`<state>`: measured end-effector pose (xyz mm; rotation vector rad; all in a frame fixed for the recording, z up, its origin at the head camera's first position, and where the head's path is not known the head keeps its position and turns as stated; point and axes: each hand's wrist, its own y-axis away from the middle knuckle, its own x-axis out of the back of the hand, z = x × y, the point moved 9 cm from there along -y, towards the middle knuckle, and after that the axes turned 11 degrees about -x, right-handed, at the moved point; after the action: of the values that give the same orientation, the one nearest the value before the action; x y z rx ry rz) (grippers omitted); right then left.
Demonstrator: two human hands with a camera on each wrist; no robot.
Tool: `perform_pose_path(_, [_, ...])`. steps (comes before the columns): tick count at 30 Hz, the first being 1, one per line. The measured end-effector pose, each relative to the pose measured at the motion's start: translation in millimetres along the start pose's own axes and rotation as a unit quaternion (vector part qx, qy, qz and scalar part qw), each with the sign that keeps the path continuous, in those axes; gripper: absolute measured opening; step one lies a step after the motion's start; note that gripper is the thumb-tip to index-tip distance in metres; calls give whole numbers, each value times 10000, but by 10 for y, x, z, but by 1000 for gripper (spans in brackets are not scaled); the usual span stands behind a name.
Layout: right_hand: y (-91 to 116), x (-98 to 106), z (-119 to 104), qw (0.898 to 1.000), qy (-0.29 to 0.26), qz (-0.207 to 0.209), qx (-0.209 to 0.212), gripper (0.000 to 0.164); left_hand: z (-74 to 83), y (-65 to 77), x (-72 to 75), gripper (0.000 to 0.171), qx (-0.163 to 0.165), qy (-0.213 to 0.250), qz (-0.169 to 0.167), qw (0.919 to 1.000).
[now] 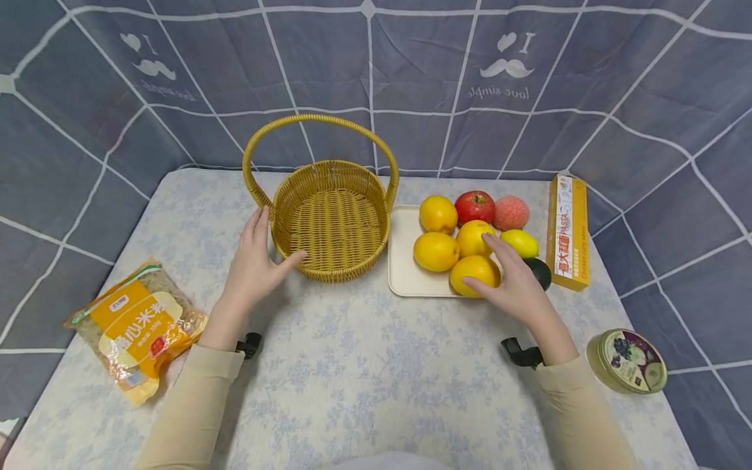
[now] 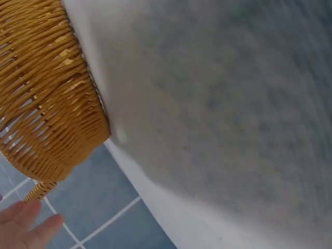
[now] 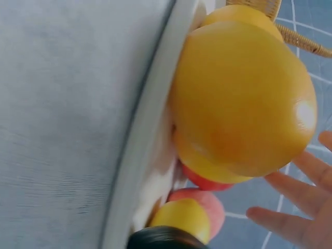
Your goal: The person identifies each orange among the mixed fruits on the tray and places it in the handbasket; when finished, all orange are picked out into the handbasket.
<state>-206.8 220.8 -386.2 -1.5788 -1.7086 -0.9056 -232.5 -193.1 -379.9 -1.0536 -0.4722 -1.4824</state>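
My left hand (image 1: 254, 261) is beside the left side of a wicker basket (image 1: 331, 274) with a tall handle, its fingers extended near the handle base and the thumb at the front rim. Over the front orange (image 1: 474, 274) on a cream tray (image 1: 405, 287), my right hand (image 1: 517, 279) has its thumb and fingers spread. The right wrist view shows straight fingers (image 3: 290, 192) beside that large orange (image 3: 241, 98); contact is hard to tell. Around it lie more oranges (image 1: 436, 252), a red apple (image 1: 474, 207), a pink fruit (image 1: 512, 213), a lemon (image 1: 520, 243) and a dark green fruit (image 1: 539, 273).
A bag of rice noodles (image 1: 141, 326) lies at the left of the table. At the right are a yellow pasta box (image 1: 568, 232) and a round tin (image 1: 628, 361). A grey checked cloth (image 1: 376, 78) hangs behind the table.
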Motion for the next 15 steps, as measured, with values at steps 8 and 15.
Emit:
perform_pose_path(8, [-20,-34,85,9996,-282,45,-2,83,-89,59,-117,98,494,664,-303,9961])
perform_pose_path(15, [-51,-105,170,9994,-219,-142,-241,77,-113,85,-277,103,613,975,-846,9897])
